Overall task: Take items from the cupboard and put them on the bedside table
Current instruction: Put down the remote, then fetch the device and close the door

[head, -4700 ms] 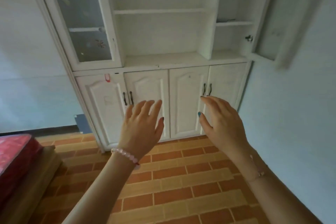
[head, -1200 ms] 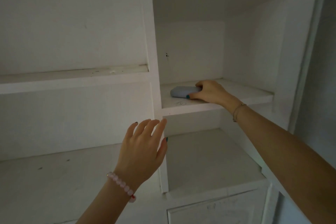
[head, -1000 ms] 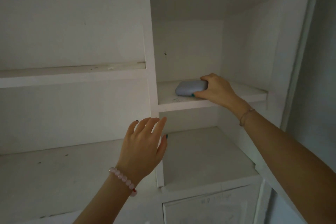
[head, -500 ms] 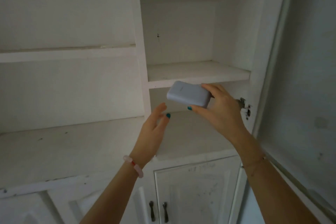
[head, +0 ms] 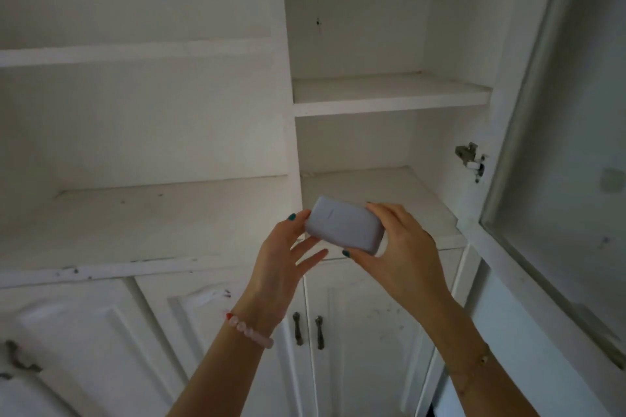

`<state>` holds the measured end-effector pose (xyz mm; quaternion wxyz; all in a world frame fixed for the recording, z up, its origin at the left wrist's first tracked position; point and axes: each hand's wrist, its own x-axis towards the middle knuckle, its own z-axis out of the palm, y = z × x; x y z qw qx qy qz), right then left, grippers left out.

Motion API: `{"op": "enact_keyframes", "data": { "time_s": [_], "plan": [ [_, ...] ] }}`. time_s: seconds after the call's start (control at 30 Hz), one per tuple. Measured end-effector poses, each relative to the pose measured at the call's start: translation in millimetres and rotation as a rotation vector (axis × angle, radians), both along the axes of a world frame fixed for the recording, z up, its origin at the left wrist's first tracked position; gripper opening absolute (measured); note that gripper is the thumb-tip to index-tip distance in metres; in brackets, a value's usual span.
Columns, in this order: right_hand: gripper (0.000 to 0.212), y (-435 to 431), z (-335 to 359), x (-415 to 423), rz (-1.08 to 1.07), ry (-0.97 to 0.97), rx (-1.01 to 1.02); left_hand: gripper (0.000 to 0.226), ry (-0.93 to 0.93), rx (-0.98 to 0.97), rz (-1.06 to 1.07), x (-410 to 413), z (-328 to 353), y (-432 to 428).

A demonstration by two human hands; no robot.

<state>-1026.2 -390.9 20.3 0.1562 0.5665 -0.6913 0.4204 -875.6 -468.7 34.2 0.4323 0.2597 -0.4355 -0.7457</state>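
Grip: right hand [head: 403, 257] clasps a small grey-blue case [head: 342, 225] with rounded corners by its right end, thumb on the near edge, fingers wrapped over the far edge; it appears to take the weight. Left hand [head: 274, 267]: fingers nearly straight, one tip touching the case's left corner, the others spread just beneath; whether it bears any load cannot be told from this angle. Location of item: in the air between both hands, tilted down toward the right hand, out of the cupboard [head: 288, 112] and apart from the lower shelf [head: 372, 186] behind the grip; the upper shelf [head: 389, 101] stands well above it. Right of the grip: open glass door [head: 559, 145] with hinge [head: 469, 156]. Below the grip: shut lower doors with paired handles [head: 308, 332]. Bedside table: not in view. Handling note: item is out, carry not yet begun. The smooth shell looks slippery, so either cup the left hand under it or leave it wholly to the right hand; draw it straight back toward the body, minding the door edge when turning away.
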Motion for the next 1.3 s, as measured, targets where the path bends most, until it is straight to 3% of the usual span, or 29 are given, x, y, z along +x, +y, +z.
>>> {"op": "enact_keyframes", "data": {
  "time_s": [0.1, 0.23, 0.33, 0.53, 0.8, 1.03, 1.3],
  "plan": [
    [0.072, -0.7, -15.0, 14.4, 0.052, -0.048, 0.048, 0.024, -0.026, 0.028, 0.043, 16.0, -13.1, 5.9],
    [0.073, -5.4, -27.0, 35.8, 0.138, -0.091, 0.091, 0.028, -0.002, 0.074, 0.127, 43.3, -26.6, 10.0],
    [0.073, -10.6, -31.1, 57.9, 0.177, -0.065, 0.112, 0.019, 0.033, 0.099, 0.170, 69.4, -32.8, 12.9],
    [0.073, -25.6, -31.6, 120.6, 0.323, -0.011, 0.153, 0.023, 0.044, 0.152, 0.355, 138.9, -37.7, 23.1],
    [0.073, -36.6, -29.0, 235.9, 0.546, 0.026, 0.178, 0.018, 0.081, 0.156, 0.584, 257.3, -35.9, 50.2],
    [0.070, -15.7, -38.0, 352.5, 0.722, 0.036, 0.205, 0.046, 0.097, 0.235, 0.752, 374.6, -44.5, 98.2],
    [0.069, 30.1, -60.0, 490.2, 0.945, 0.035, 0.301, 0.033, 0.081, 0.296, 1.005, 492.9, -59.9, 182.2]
  ]
}}
